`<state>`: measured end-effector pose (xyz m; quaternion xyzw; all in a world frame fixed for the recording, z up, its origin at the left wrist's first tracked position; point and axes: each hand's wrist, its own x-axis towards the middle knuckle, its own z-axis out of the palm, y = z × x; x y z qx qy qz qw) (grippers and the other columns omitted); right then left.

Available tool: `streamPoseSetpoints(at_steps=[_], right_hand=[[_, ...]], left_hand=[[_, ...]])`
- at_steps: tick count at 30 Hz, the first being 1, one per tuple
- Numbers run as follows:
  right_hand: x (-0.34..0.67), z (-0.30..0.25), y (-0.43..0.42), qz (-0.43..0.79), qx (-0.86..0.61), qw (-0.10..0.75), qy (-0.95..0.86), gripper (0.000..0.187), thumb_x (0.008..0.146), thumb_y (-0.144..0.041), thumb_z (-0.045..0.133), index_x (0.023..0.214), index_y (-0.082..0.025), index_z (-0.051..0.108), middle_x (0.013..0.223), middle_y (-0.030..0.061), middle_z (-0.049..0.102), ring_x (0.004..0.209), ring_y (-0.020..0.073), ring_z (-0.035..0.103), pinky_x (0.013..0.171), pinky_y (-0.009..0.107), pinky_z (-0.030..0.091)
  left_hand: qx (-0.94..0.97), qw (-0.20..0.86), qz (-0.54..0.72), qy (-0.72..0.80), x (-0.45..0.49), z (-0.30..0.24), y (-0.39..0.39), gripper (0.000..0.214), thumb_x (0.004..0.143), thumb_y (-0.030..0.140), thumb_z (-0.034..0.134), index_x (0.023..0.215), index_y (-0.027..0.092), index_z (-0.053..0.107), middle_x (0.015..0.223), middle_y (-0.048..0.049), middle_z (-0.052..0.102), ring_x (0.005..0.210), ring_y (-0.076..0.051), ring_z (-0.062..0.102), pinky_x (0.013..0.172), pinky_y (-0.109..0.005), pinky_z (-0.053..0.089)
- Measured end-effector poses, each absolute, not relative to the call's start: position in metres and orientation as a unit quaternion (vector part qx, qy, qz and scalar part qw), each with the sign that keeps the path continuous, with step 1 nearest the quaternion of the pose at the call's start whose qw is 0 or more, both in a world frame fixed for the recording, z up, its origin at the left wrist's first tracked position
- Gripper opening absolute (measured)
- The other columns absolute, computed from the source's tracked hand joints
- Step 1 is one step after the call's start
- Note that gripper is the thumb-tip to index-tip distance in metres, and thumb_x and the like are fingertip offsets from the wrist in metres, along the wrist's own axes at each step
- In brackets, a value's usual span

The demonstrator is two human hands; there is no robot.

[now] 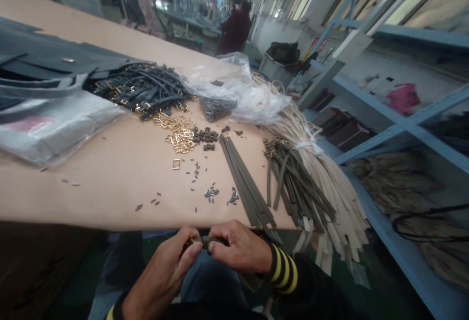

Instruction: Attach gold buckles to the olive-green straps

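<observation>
My left hand (163,268) and my right hand (240,247) meet just below the table's front edge, both pinching a dark olive leather strap (208,242). A small gold buckle (188,245) seems to sit at its end, partly hidden by my fingers. Nearest to my right hand lies a bundle of long olive straps (249,183) on the tan worktable (91,193). Scattered dark keepers (208,137) and a pile of gold buckles (179,134) lie farther forward. A single gold buckle (176,164) rests apart from the pile.
Black buckled straps (142,90) and dark leather sheets (54,56) lie at the far left, beside a plastic-wrapped package (51,129). Cream straps (315,173) tied in a bundle overhang the right edge. Blue metal shelving (399,129) stands right; a person (234,32) stands beyond the table.
</observation>
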<state>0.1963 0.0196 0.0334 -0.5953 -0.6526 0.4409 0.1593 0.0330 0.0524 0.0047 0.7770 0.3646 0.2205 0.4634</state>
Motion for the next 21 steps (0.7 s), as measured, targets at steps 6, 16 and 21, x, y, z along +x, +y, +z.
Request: streamPoseSetpoints(at_steps=[6, 16, 21], right_hand=[[0.217, 0.041, 0.020, 0.407, -0.567, 0.142, -0.702, 0.016, 0.069, -0.016, 0.044, 0.068, -0.012, 0.059, 0.045, -0.0057, 0.036, 0.039, 0.0047, 0.034, 0.037, 0.015, 0.022], [0.232, 0.031, 0.027, 0.366, -0.613, 0.168, -0.680, 0.013, 0.068, -0.015, 0.043, 0.059, -0.013, 0.052, 0.047, -0.0052, 0.037, 0.042, 0.0052, 0.036, 0.039, 0.015, 0.023], [0.279, 0.044, 0.068, 0.291, -0.699, 0.197, -0.623, 0.023, 0.077, -0.018, 0.036, 0.058, -0.014, 0.049, 0.049, -0.0031, 0.046, 0.043, 0.0059, 0.042, 0.043, 0.015, 0.030]], left_hand=[[0.660, 0.639, 0.178, 0.354, 0.038, 0.004, 0.062, 0.029, 0.076, 0.043, 0.042, 0.065, 0.017, 0.051, 0.051, 0.0037, 0.043, 0.046, -0.009, 0.041, 0.044, -0.019, 0.036], [0.710, 0.594, 0.178, 0.334, 0.070, 0.007, 0.084, 0.028, 0.077, 0.041, 0.041, 0.065, 0.017, 0.049, 0.053, 0.0026, 0.046, 0.050, -0.010, 0.044, 0.047, -0.020, 0.039], [0.797, 0.323, 0.327, 0.391, 0.081, -0.011, 0.112, 0.025, 0.076, 0.034, 0.044, 0.094, 0.018, 0.051, 0.067, -0.0008, 0.056, 0.058, -0.014, 0.053, 0.057, -0.025, 0.045]])
